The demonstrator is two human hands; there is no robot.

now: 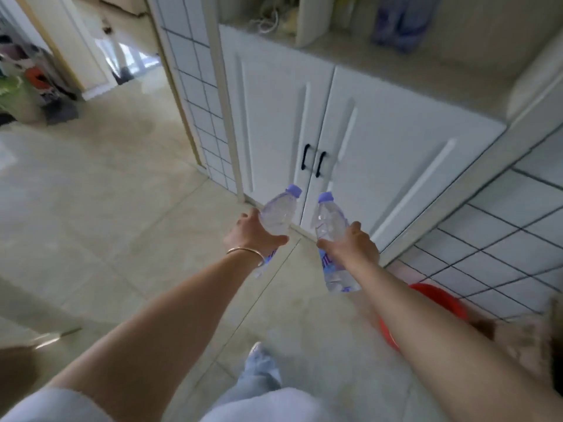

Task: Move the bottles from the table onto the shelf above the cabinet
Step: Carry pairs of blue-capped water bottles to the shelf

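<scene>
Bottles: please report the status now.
Left hand grips one clear plastic purple-capped bottle, right hand the other. Both carried before white cabinet. Shelf partly occupied.

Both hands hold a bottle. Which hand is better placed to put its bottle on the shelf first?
Probably the right hand: its bottle is nearer the shelf's bare part. The left hand and its bottle face the more crowded end.

left bottle (pixel 278 214) | clear, purple cap, tilted | right bottle (pixel 330 229) | same, just beside
</scene>
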